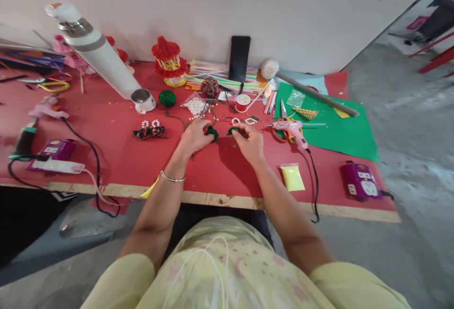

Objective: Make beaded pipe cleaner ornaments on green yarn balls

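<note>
My left hand (196,135) rests on the red table (117,129) with its fingers pinched round a small dark green yarn piece (212,133). My right hand (250,141) lies just to the right, fingers curled on a second green piece (232,130) that has white beads at its top. The two hands are a few centimetres apart. A green thread runs from the left piece back to a green yarn ball (167,98). A pair of finished multicoloured pieces with bead tops (149,130) lies left of my left hand.
A pink glue gun (293,131) with a black cord lies right of my right hand, by a green sheet (329,124). A bag of white beads (195,106), red thread spool (242,102), phone (239,58), white bottle (95,51), steel cup (142,100) and yellow packet (292,177) stand around.
</note>
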`<state>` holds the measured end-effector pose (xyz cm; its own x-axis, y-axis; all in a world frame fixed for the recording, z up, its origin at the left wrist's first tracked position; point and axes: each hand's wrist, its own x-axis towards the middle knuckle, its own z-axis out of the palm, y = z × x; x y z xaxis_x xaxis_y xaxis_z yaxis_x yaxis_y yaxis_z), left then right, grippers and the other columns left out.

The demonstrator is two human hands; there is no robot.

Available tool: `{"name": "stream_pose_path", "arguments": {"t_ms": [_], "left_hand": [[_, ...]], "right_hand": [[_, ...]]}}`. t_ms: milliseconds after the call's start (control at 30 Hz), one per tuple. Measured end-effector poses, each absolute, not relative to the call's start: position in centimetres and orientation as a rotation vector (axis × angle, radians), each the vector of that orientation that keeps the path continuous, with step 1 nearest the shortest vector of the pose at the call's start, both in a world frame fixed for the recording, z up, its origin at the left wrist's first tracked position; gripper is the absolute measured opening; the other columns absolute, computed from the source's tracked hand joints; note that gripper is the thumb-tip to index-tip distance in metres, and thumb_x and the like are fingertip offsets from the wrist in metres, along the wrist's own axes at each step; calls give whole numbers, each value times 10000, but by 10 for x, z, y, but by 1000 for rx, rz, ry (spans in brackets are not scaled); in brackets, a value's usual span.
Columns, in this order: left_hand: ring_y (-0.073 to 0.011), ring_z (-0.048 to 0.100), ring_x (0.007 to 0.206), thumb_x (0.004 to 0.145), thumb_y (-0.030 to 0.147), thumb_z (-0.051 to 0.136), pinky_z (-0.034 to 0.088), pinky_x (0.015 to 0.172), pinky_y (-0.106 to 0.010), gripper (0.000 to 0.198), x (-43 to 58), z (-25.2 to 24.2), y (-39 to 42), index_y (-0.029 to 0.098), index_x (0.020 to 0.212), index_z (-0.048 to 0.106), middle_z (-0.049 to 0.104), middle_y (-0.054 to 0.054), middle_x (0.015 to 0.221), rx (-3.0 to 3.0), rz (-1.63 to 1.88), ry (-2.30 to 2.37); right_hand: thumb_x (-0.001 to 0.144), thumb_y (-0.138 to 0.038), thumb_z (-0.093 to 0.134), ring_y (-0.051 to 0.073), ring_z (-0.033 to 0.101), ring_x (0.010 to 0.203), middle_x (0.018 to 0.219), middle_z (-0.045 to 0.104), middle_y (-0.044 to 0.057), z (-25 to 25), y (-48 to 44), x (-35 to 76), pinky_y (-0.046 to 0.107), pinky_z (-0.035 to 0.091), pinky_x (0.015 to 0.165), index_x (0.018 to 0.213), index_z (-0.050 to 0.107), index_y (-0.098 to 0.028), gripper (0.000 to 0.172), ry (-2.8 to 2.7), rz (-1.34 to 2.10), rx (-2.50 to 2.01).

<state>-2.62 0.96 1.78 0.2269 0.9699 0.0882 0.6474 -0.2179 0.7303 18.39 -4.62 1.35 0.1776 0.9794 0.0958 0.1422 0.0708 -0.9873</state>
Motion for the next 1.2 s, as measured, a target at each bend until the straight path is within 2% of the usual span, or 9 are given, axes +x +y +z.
{"name": "stream_pose_path", "arguments": {"t_ms": [167, 233, 467, 633, 767, 867, 1033, 1200], "left_hand": [[-166, 556, 723, 685, 237, 741, 388, 682, -275, 197, -24, 15, 9, 192, 878, 745, 661, -4, 775, 1884, 656, 1438], [-156, 543, 679, 691, 263, 742, 366, 647, -275, 164, -22, 13, 9, 191, 838, 745, 648, 5, 725, 1887, 597, 1409], [-145, 605, 701, 638, 233, 787, 452, 642, -244, 258, -14, 14, 4, 170, 875, 708, 697, -13, 779, 1685, 733, 1301], [-140, 654, 638, 693, 211, 762, 500, 528, -222, 371, -7, 26, -3, 146, 1050, 682, 715, -45, 832, 1382, 722, 1127], [-136, 656, 666, 655, 188, 789, 519, 495, -200, 482, -3, 33, -7, 128, 1128, 715, 724, -46, 866, 1318, 685, 1076], [-129, 627, 646, 667, 211, 780, 516, 476, -201, 442, -1, 34, -8, 118, 1097, 740, 704, -35, 820, 1302, 680, 1052], [-114, 583, 594, 678, 237, 767, 489, 437, -196, 283, 0, 33, -8, 117, 933, 741, 658, -27, 743, 1251, 691, 1024], [-96, 566, 565, 643, 267, 809, 470, 427, -193, 350, 2, 29, -5, 122, 953, 741, 690, -38, 781, 1111, 731, 1008]], "right_hand": [[847, -416, 706, 205, 723, 868, 998, 785, 77, 11, -45, 183, 347, 624, 790, 1017, 764, -198, 282, -1300, 794, -1346], [853, -406, 694, 201, 724, 852, 990, 790, 78, 9, -44, 183, 351, 613, 825, 1001, 764, -196, 266, -1319, 743, -1366], [872, -377, 663, 197, 729, 843, 956, 797, 61, 0, -41, 185, 340, 593, 843, 989, 758, -215, 221, -1382, 613, -1427], [875, -357, 668, 195, 739, 821, 922, 796, 50, 0, -41, 186, 334, 592, 837, 1016, 756, -213, 220, -1384, 553, -1416], [869, -401, 684, 203, 745, 837, 932, 807, 47, 0, -42, 185, 345, 597, 852, 994, 775, -223, 235, -1384, 622, -1426], [872, -425, 687, 211, 752, 855, 961, 815, 56, 3, -44, 183, 344, 601, 832, 1028, 794, -217, 281, -1382, 670, -1404], [908, -433, 649, 243, 764, 957, 1069, 818, 70, 11, -47, 183, 356, 606, 825, 1069, 813, -219, 315, -1399, 711, -1367], [928, -463, 628, 255, 762, 1022, 1140, 807, 59, 11, -47, 185, 395, 617, 891, 1144, 798, -235, 357, -1353, 776, -1349]]}}
